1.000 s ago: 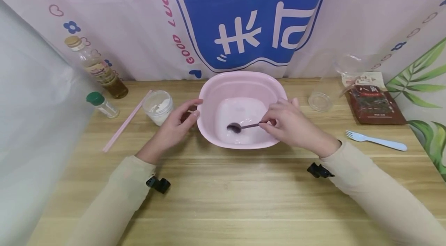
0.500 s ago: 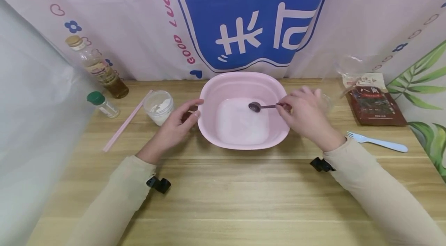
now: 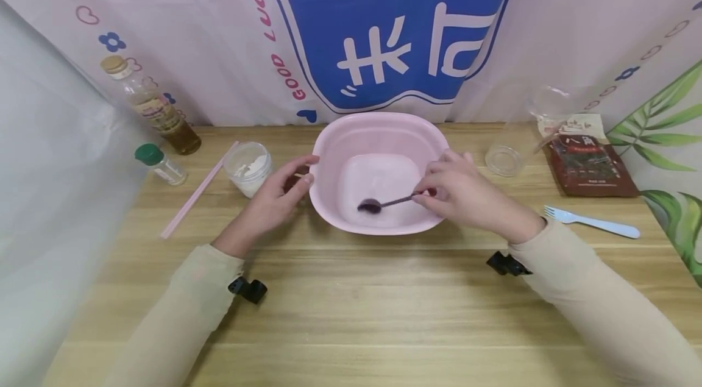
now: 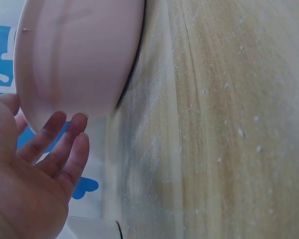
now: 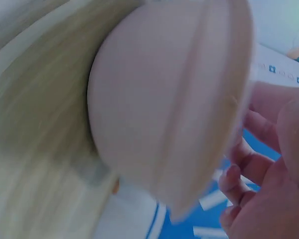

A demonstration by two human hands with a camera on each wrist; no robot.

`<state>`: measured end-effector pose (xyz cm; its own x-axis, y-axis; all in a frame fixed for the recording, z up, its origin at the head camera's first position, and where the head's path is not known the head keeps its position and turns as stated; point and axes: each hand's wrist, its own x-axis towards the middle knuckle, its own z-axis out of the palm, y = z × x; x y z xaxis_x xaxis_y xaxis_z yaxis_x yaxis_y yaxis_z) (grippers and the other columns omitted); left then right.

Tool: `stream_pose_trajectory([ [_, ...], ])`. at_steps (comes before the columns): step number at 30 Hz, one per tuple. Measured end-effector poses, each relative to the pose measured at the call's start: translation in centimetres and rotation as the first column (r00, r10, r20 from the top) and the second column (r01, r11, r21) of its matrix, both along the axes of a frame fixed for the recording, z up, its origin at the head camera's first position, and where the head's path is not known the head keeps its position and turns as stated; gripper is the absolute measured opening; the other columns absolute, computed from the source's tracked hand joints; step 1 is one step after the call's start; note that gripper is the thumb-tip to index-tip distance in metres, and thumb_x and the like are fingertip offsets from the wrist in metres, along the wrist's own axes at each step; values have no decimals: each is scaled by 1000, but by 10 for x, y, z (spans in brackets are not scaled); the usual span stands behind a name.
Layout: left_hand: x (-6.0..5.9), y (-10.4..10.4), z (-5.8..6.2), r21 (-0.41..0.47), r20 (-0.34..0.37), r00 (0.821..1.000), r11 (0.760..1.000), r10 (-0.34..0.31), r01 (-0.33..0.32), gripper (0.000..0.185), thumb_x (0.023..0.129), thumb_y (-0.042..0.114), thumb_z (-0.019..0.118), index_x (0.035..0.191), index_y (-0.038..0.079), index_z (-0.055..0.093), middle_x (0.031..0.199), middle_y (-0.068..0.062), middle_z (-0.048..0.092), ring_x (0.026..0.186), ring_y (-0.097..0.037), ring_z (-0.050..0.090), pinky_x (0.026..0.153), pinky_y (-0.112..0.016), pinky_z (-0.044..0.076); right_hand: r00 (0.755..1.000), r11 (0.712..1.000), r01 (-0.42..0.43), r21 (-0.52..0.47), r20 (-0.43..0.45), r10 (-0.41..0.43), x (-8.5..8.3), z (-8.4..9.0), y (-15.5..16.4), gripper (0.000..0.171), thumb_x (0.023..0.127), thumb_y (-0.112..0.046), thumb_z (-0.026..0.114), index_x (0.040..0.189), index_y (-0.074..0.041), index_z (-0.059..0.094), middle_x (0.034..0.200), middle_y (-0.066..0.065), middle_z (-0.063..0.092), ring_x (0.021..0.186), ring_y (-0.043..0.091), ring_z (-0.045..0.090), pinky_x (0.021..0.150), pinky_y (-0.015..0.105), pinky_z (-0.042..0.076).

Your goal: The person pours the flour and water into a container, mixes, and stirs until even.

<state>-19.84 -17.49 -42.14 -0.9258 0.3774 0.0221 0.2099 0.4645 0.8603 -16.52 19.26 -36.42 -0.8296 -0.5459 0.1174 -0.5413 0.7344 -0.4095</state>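
Observation:
A pink plastic basin [image 3: 384, 122] stands on the wooden table with white contents spread over its bottom. The right hand [image 3: 460, 192] pinches the handle of a dark spoon [image 3: 370, 206], whose bowl is low in the basin's near part. In the right wrist view the basin's outer wall [image 5: 149, 99] hides the spoon, and the right hand [image 5: 269, 169] shows with curled fingers at the rim. The left hand [image 3: 274, 198] touches the basin's left rim with thumb and fingertips. In the left wrist view its relaxed fingers [image 4: 65, 149] lie against the outer wall.
Left of the basin are a jar [image 3: 248, 170] of white powder, pink chopsticks [image 3: 200, 192], a green-capped shaker [image 3: 161, 164] and an oil bottle [image 3: 159, 116]. To the right stand a clear cup [image 3: 503, 158], a brown spice packet [image 3: 592, 161] and a blue fork [image 3: 592, 220].
The right hand has swept the spoon from the basin's near part to the right and back, then to near left again. The left hand has stayed at the rim.

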Motion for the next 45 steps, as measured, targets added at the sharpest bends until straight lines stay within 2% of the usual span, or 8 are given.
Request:
stream_pose_trajectory([
  [7,0,-2,0,-2,6,1000,1000,4,-4,46,115,28,51,160,17,50,136,-17,66,109,-30,66,89,-25,56,976,990,141,7,-169,-138,0,6,30,5,92,-16,84,94,-12,84,93,6,79,94,30,53,83,48,29],
  [11,0,-2,1,-2,4,1000,1000,1,-1,46,115,28,51,160,17,50,136,-17,66,110,-29,66,90,-25,56,937,977,215,3,-283,-205,-10,-4,23,10,93,-17,82,95,-7,83,91,10,78,91,34,55,81,53,31],
  [13,0,-2,1,-1,3,1000,1000,-3,4,46,116,28,51,160,16,50,137,-17,66,111,-28,65,90,-24,56,937,975,224,7,-277,-213,-14,-8,13,11,95,-18,81,98,-8,84,93,10,79,91,33,54,83,51,32],
  [20,-1,1,0,7,12,1000,1000,-10,10,46,116,28,51,161,17,50,137,-17,66,111,-28,65,91,-24,56,987,997,73,-7,-144,-74,-14,-11,-20,8,95,-20,83,99,-13,87,89,2,74,96,27,54,88,51,29],
  [27,-1,0,0,1,4,1000,1000,-2,2,46,115,27,51,160,17,50,136,-17,66,110,-28,65,90,-24,56,999,1000,-8,-7,-52,7,2,-3,-7,6,94,-19,84,98,-15,86,88,-3,71,99,22,53,91,46,26],
  [31,-1,-1,0,-3,8,1000,1000,0,0,46,115,29,51,160,18,50,136,-16,66,111,-28,65,91,-24,56,988,998,11,-60,-155,-20,8,-2,14,6,91,-12,85,96,-14,84,91,-1,75,95,21,53,87,45,26],
  [37,-2,-3,-1,6,5,1000,1000,1,-1,46,115,28,52,160,17,51,135,-17,66,110,-29,65,90,-26,57,923,995,63,-72,-375,-85,5,-2,29,10,87,-6,87,95,-9,83,92,8,78,89,28,54,80,48,26],
  [45,-3,0,-2,28,23,1000,1000,-5,4,45,115,24,53,159,15,52,133,-19,66,106,-37,66,91,-44,61,962,999,41,-30,-268,-47,5,-2,30,9,90,-8,85,97,-13,83,95,2,78,91,22,50,83,45,24],
])
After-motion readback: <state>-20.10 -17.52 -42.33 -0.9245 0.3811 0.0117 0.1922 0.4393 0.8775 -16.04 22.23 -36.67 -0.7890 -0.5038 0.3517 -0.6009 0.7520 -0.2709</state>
